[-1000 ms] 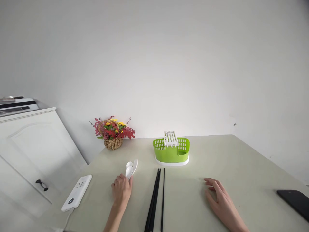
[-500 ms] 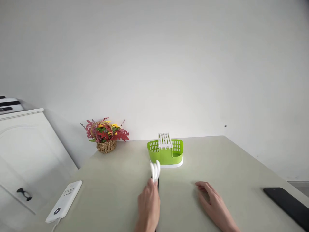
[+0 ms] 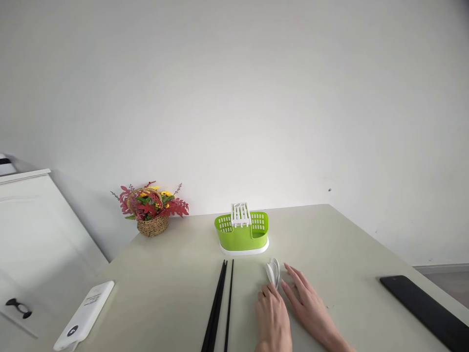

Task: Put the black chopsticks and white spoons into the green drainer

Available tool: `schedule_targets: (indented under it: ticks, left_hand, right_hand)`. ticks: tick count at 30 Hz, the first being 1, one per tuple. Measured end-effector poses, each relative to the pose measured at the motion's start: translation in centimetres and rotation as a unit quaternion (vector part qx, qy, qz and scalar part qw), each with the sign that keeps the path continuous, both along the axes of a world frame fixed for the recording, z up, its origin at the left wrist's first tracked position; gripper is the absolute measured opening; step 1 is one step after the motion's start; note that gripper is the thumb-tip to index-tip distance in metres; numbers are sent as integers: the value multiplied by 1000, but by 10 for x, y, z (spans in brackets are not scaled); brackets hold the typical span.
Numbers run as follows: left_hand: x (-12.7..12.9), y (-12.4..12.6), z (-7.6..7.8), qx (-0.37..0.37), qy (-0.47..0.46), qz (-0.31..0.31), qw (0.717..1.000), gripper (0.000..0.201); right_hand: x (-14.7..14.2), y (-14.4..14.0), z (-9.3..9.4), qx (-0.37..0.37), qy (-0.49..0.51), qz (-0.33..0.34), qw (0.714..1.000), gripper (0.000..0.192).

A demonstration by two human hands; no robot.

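Note:
My left hand (image 3: 273,318) grips the handles of white plastic spoons (image 3: 273,272), whose bowls stick out past my fingers, right of the black chopsticks (image 3: 219,308) that lie lengthwise on the table. My right hand (image 3: 306,305) rests flat on the table right beside the left, its fingertips close to the spoons. Behind the spoons stands a green cutlery caddy (image 3: 242,237) with a white slotted insert and white base.
A small wicker basket of red and yellow flowers (image 3: 151,211) stands at the back left by the wall. A white power bank (image 3: 85,315) lies near the left table edge, a black phone (image 3: 425,308) near the right edge. A white cabinet (image 3: 32,244) stands left of the table.
My left hand has carried the spoons from left of the chopsticks across to their right, ending next to my right hand. The view has shifted slightly rightward.

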State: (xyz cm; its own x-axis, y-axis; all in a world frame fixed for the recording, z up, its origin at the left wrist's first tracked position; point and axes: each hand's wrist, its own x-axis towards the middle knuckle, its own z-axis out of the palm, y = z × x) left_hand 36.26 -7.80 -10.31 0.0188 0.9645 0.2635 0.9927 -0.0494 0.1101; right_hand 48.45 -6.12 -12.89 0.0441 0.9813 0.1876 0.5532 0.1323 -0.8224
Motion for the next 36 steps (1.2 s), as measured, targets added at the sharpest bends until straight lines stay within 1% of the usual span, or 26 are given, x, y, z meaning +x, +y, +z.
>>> schedule_targets:
  ticks: [4, 8, 10, 12, 15, 17, 18, 20, 22, 23, 24, 26, 28, 30, 32, 34, 36]
  left_hand:
    - [11, -2, -3, 6, 16, -13, 1000, 40]
    - [12, -4, -2, 8, 29, -24, 999, 38]
    - [9, -7, 1, -3, 46, -36, 998, 36]
    - [5, -12, 5, -16, 56, -51, 997, 30]
    - [-8, -21, 15, -12, 43, -74, 996, 25]
    - [-24, -26, 24, 21, 18, -85, 996, 27]
    - [-35, -27, 30, 43, 3, -86, 995, 27]
    - [-65, -27, 42, 85, -26, -72, 993, 27]
    - [-100, -25, 52, 103, -45, -48, 992, 29]
    - [-119, -23, 55, 117, -48, -31, 992, 29]
    - [-136, -21, 56, 122, -47, -19, 991, 29]
    - [-169, -19, 53, 110, -48, 0, 993, 30]
    - [-193, -18, 46, 71, -52, 18, 996, 31]
    - [-209, -20, 39, 27, -61, 31, 997, 30]
    - [-218, -22, 32, 1, -70, 29, 997, 28]
    - [-222, -23, 28, -2, -72, 17, 997, 25]
    - [-223, -24, 25, 3, -68, 6, 998, 24]
  right_hand:
    - [1, 3, -4, 25, -35, 16, 999, 57]
    - [2, 4, -3, 31, -46, 23, 998, 55]
    - [2, 4, -2, 28, -42, 22, 999, 55]
    - [2, 3, -5, 20, -34, 16, 999, 54]
    - [2, -1, -8, 19, -20, 6, 1000, 51]
    - [1, -2, -2, 34, -13, -12, 999, 50]
    - [0, 0, 5, 51, -16, -19, 998, 50]
    - [-5, 10, 27, 101, -53, -20, 993, 49]
    - [-13, 29, 54, 152, -130, 5, 980, 50]
    - [-18, 42, 68, 157, -185, 17, 970, 52]
    - [-23, 54, 79, 159, -205, 28, 966, 52]
    - [-34, 79, 92, 152, -231, 47, 960, 54]
    - [-43, 98, 91, 137, -251, 62, 956, 57]
    - [-47, 108, 82, 123, -271, 73, 952, 58]
    - [-45, 111, 71, 114, -287, 83, 948, 58]
    - [-40, 109, 62, 110, -298, 87, 944, 58]
    - [-34, 105, 57, 106, -304, 86, 943, 57]
